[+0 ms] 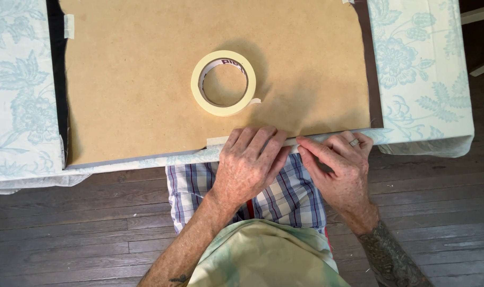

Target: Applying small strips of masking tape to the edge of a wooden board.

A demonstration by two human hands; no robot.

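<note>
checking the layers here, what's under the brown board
A dark sheet shows past the brown board at its left and right edges, lying on a floral tablecloth. Whether the sheet runs under the whole board is hidden. The tape roll sits on top.

Pretty even, soft light here, bright enough with no glare anywhere. The tape roll (224, 83) throws a fuzzy shadow up and to the right across the board (135, 79), so the light's coming from my lower left. My hands shade the near edge a bit. Floor (77, 228) looks dimmer. Everything's sharp, barely any edge warping.
</note>
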